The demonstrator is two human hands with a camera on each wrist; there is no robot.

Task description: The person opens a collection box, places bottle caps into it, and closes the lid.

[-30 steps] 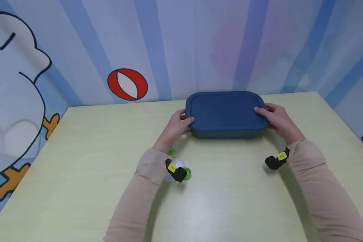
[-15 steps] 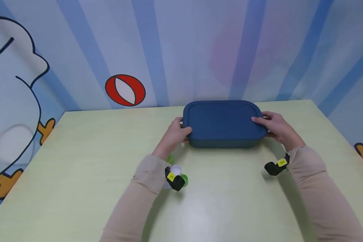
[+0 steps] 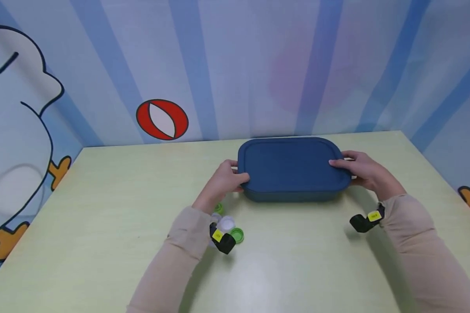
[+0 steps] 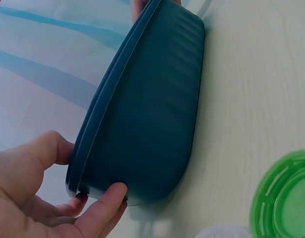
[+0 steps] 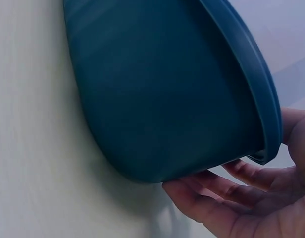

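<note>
A dark blue lidded rectangular box (image 3: pixel 291 167) stands near the back of the table, its ribbed side visible in the left wrist view. My left hand (image 3: pixel 224 178) grips its left end, thumb on the lid's edge and fingers against the side below the rim. At the opposite end, my right hand (image 3: pixel 366 168) holds the box, thumb on top and fingers against the wall (image 5: pixel 157 99) underneath the rim. The lid covers whatever is inside. Whether the base touches the tabletop I cannot tell.
Green caps (image 3: pixel 236 235) and whitish round pieces (image 3: pixel 226 224) lie on the pale table (image 3: pixel 102 217) beside my left wrist, partly hidden by the wrist camera (image 3: pixel 222 239). A striped backdrop (image 3: pixel 235 65) rises behind the table's back edge.
Both hands have brought the box toward me, away from the backdrop. The head view has also shifted slightly. The caps stay where they were, and the grip of both hands is unchanged.
</note>
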